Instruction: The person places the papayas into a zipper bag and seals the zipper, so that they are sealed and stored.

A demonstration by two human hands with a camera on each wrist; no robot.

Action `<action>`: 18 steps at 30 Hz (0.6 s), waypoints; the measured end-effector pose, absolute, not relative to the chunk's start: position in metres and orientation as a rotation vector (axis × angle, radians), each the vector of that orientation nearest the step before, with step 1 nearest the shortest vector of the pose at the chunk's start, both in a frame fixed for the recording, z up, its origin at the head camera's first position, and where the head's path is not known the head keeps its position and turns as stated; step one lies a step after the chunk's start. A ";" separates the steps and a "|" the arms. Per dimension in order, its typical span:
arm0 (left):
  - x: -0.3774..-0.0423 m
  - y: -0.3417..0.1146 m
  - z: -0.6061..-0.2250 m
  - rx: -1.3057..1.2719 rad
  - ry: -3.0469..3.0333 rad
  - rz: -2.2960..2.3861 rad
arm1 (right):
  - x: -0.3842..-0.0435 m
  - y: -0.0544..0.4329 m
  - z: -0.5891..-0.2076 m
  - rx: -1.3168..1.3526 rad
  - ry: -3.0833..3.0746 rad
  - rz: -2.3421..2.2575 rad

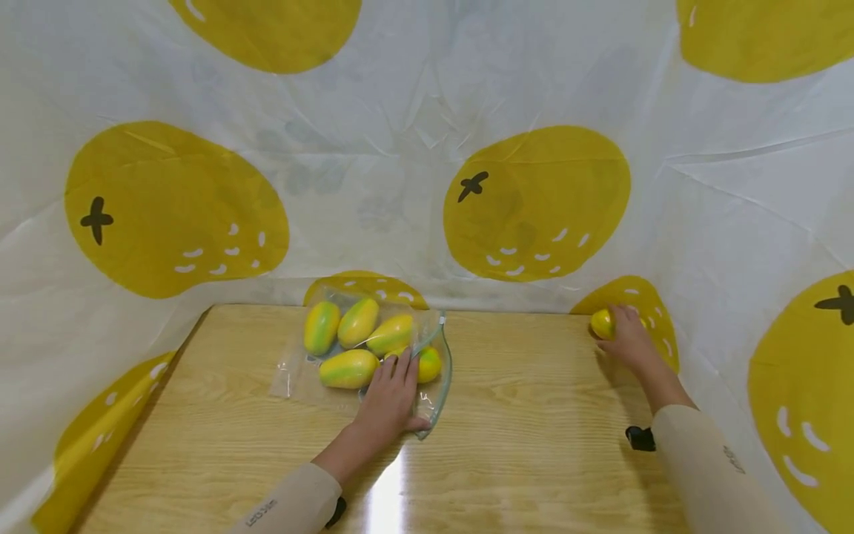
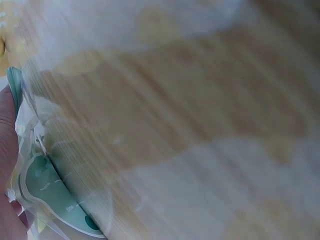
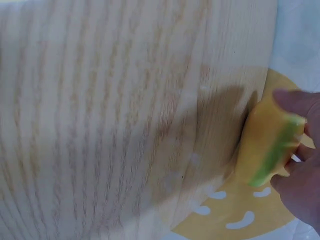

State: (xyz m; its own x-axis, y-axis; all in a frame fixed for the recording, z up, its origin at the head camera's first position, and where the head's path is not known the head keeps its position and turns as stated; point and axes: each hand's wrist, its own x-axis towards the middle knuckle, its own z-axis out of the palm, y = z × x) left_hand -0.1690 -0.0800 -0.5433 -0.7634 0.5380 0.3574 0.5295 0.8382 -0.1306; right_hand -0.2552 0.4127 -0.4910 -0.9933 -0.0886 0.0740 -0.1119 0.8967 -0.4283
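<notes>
In the head view my left hand (image 1: pixel 390 393) rests on a clear zip bag (image 1: pixel 283 382) with its fingers extended and the thumb spread by the green zip edge. Several oval yellow-and-green fruits (image 1: pixel 348 369) lie inside; the hand partly covers one near the bag's mouth. In the left wrist view only part of the left hand (image 2: pixel 6 145) shows, beside the bag's green printed panel (image 2: pixel 55 192). Far to the right, my right hand (image 1: pixel 630 341) grips another yellow-and-green fruit (image 3: pixel 265 142) at the table's back right corner, thumb and fingers around its sides.
The wooden table (image 1: pixel 520 415) extends between the hands. A white cloth (image 1: pixel 373 200) with large yellow fruit prints hangs behind it and along both sides, close to the right hand. A dark wrist strap piece (image 1: pixel 640 438) sits at the right sleeve.
</notes>
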 end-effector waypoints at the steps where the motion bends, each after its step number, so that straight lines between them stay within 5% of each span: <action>1: -0.169 -0.080 -0.543 -0.798 -2.632 0.031 | -0.255 0.413 -0.492 0.158 -3.003 0.639; 18: -0.169 -0.080 -0.540 -0.795 -2.639 0.069 | -0.234 0.415 -0.491 0.029 -3.057 0.694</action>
